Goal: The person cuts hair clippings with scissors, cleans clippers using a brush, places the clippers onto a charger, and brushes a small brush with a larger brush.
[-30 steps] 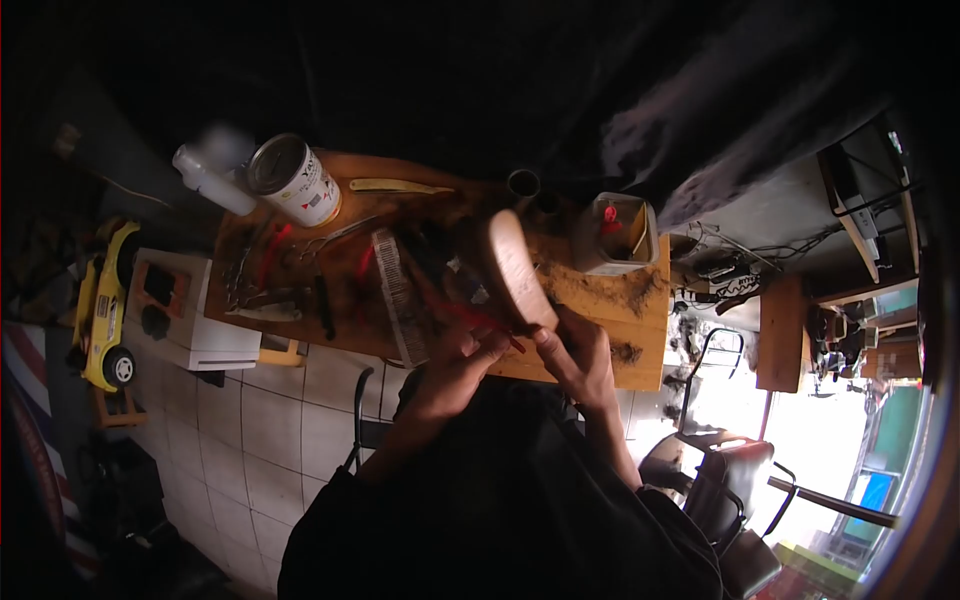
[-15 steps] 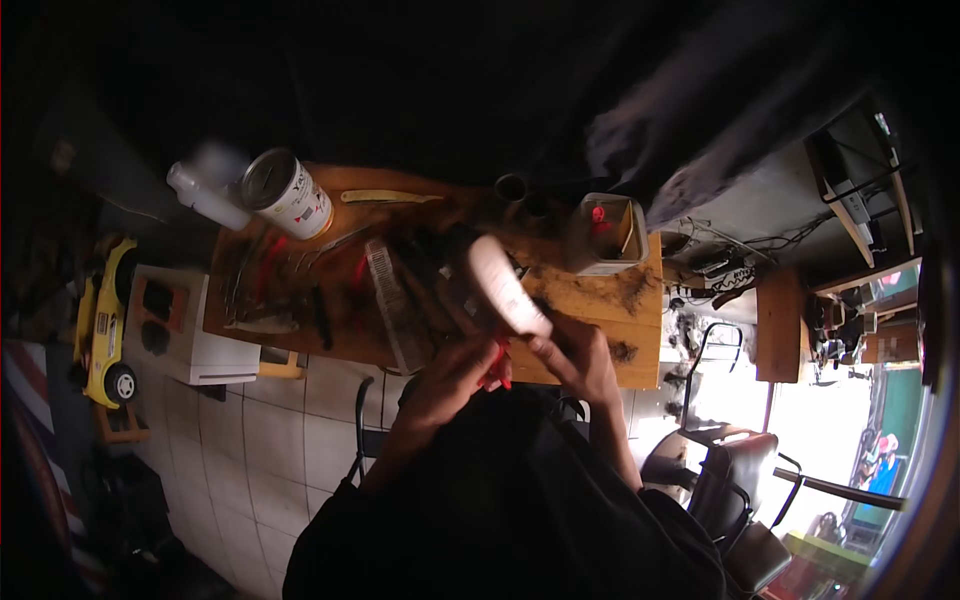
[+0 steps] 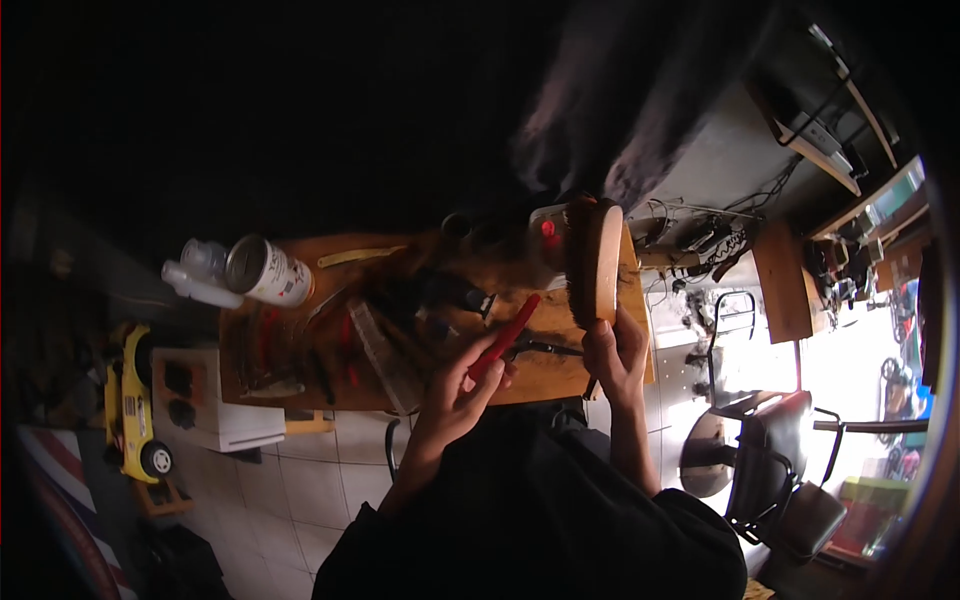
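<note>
My right hand (image 3: pixel 618 352) grips a wooden brush (image 3: pixel 606 262) by its lower end, upright, dark bristles facing left. In my left hand (image 3: pixel 462 392) is a slim red tool (image 3: pixel 515 327), held between thumb and fingers and pointing up to the right; its exact kind is unclear. Both hands are over the front edge of the wooden table (image 3: pixel 560 375). Beyond the red tool lies a dark hair clipper (image 3: pixel 465 295). A pale, flat strip (image 3: pixel 382 358) rests left of it. Behind the brush stands a clear container (image 3: pixel 545 250) with something red in it.
At the table's left end stand a white can (image 3: pixel 272 272) and pale bottles (image 3: pixel 200 283). A yellowish strip (image 3: pixel 360 255) lies at the back. Left are a white cabinet (image 3: pixel 235 425) and a yellow toy car (image 3: pixel 132 400); right, a dark chair (image 3: pixel 772 450).
The blurred brush has moved right and turned upright in my right hand. My hands have moved apart, and the red tool shows more fully. The view has shifted.
</note>
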`<state>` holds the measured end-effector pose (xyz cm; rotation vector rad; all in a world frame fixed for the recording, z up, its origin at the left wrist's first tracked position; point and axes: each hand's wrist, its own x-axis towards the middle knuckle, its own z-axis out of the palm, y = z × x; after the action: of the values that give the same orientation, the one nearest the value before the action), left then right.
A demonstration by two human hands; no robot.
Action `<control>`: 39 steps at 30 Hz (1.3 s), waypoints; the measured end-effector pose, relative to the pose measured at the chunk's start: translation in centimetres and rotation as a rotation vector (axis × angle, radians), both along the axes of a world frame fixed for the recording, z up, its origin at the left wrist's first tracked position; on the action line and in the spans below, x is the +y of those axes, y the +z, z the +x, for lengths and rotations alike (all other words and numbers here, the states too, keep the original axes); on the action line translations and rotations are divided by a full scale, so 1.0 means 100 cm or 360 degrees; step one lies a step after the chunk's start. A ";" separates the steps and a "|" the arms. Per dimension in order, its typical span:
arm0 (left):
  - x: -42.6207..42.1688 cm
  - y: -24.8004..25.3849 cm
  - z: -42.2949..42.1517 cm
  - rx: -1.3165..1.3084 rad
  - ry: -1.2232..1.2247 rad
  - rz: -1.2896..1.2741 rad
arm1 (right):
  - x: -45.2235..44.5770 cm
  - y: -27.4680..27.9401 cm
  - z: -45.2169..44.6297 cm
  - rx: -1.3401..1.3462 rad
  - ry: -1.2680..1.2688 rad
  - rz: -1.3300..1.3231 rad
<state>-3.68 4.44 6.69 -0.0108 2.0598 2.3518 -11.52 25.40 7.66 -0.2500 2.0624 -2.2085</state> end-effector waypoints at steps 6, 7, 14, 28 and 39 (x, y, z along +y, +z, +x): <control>0.022 0.027 -0.040 0.0173 0.0415 -0.0256 | 0.025 0.008 -0.015 -0.0087 -0.0101 -0.0096; 0.026 0.024 -0.047 0.0200 0.0491 -0.0288 | 0.031 0.007 -0.014 -0.0109 -0.0112 -0.0123; 0.038 0.037 -0.087 0.0468 0.0784 -0.1234 | 0.073 -0.003 -0.023 -0.0275 -0.0156 -0.0123; 0.056 0.068 -0.110 0.0264 0.0741 -0.1753 | 0.114 -0.011 -0.066 -0.0329 0.0085 -0.0175; 0.065 0.083 -0.128 0.0164 0.0410 -0.1869 | 0.107 -0.007 -0.064 -0.0160 0.0395 -0.0064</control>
<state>-16.50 10.94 14.96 -0.1718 3.2598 0.8737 -17.91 36.05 6.91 -0.3691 1.8272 -2.0711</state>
